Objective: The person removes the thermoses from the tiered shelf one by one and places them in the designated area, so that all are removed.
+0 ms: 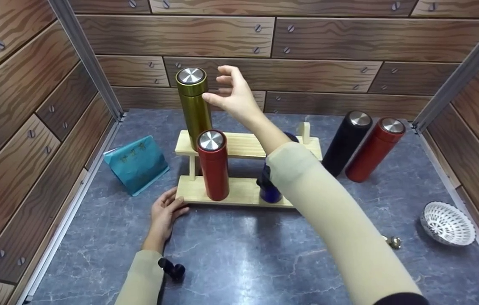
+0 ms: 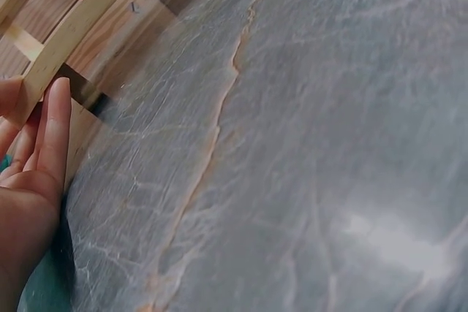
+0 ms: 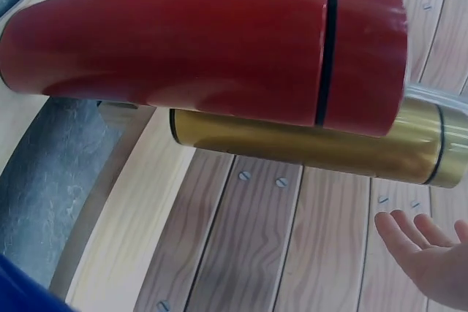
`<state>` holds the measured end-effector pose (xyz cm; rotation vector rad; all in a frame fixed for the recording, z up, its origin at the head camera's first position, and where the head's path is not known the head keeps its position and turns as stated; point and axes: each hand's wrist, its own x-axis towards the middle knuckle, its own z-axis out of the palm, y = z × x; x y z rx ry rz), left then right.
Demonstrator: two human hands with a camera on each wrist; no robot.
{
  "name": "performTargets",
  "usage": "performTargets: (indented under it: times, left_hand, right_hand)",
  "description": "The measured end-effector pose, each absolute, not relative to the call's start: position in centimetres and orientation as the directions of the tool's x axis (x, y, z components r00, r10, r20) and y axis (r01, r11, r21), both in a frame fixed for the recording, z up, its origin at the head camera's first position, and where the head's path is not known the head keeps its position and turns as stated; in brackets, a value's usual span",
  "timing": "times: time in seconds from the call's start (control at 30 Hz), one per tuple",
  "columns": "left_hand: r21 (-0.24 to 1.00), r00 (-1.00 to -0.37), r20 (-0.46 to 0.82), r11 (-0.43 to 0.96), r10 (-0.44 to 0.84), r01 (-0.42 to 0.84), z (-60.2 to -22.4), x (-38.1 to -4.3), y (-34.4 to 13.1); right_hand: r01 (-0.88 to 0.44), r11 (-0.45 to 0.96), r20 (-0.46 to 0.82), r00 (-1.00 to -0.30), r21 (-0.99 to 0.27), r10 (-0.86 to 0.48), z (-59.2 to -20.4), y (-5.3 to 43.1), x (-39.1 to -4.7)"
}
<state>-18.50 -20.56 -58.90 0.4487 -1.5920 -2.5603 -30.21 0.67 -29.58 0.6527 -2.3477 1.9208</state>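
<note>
A two-tier wooden rack (image 1: 243,145) stands mid-table. My left hand (image 1: 164,214) holds the left end of its lower board, thumb on top; the left wrist view shows this hand (image 2: 33,199) with its other fingers along the board's underside. On the upper tier a gold thermos (image 1: 195,111) stands upright at the left. My right hand (image 1: 239,98) is raised just right of its lid, fingers loosely bent, and the right wrist view shows a gap between them. A red thermos (image 1: 215,173) stands on the lower tier. A dark blue item (image 1: 270,194) is mostly hidden behind my right forearm.
Right of the rack, a black thermos (image 1: 346,144) and another red thermos (image 1: 375,150) stand on the table. A teal pouch (image 1: 139,165) lies at left. A white woven basket (image 1: 447,224) and a small shiny item (image 1: 394,242) are at right. Wood-patterned walls enclose the table.
</note>
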Motion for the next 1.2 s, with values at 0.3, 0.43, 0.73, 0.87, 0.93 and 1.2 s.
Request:
performTargets:
  times: [0.3, 0.43, 0.73, 0.87, 0.93, 1.2]
  left_hand:
    - [0.884, -0.951, -0.211, -0.459, -0.227, -0.087, -58.8, -18.5, -20.6]
    - [0.884, -0.948, -0.217, -0.46, -0.231, -0.09, -58.8, -18.6, -20.6]
    - [0.896, -0.947, -0.209, -0.437, -0.245, -0.085, -58.9, -18.7, -20.7]
    - [0.894, -0.947, -0.209, -0.44, -0.244, -0.083, -59.0, -18.7, -20.8]
    - [0.895, -0.948, -0.208, -0.438, -0.241, -0.085, -59.0, -18.6, -20.8]
    - [0.894, -0.95, -0.214, -0.438, -0.229, -0.096, -58.8, -18.6, -20.8]
  right_hand:
    - [-0.301, 0.128, 0.239, -0.904, -0.945, -0.355, -29.8, -1.1, -31.3]
    - [-0.329, 0.109, 0.265, -0.883, -0.938, -0.388, -30.0, -1.9, -31.5]
    - [-0.381, 0.111, 0.322, -0.878, -0.918, -0.354, -30.6, -3.3, -31.9]
    - [-0.386, 0.091, 0.339, -0.883, -0.918, -0.325, -30.6, -3.4, -31.8]
    - [-0.387, 0.09, 0.341, -0.884, -0.918, -0.321, -30.6, -3.3, -31.6]
    - [-0.392, 0.11, 0.335, -0.878, -0.914, -0.341, -30.6, -2.4, -31.2]
